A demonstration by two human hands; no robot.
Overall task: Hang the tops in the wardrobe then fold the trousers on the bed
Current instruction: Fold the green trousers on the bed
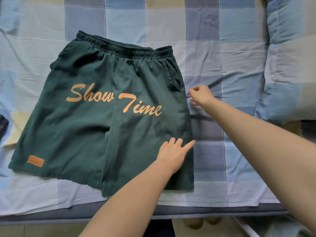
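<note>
Dark green shorts (95,127) with orange "Show Time" lettering lie spread flat on the bed, waistband at the far side and an orange patch on the left leg hem. My left hand (172,153) rests with straight fingers on the right leg of the shorts, near its right edge. My right hand (200,94) hovers just beyond the right side seam, by the pocket, with its fingers loosely curled and nothing in them.
The bed is covered by a blue, grey and cream checked sheet (222,57). A pillow or folded quilt (290,65) in the same pattern lies along the right. A dark garment (3,124) peeks in at the left edge. The mattress's front edge runs along the bottom.
</note>
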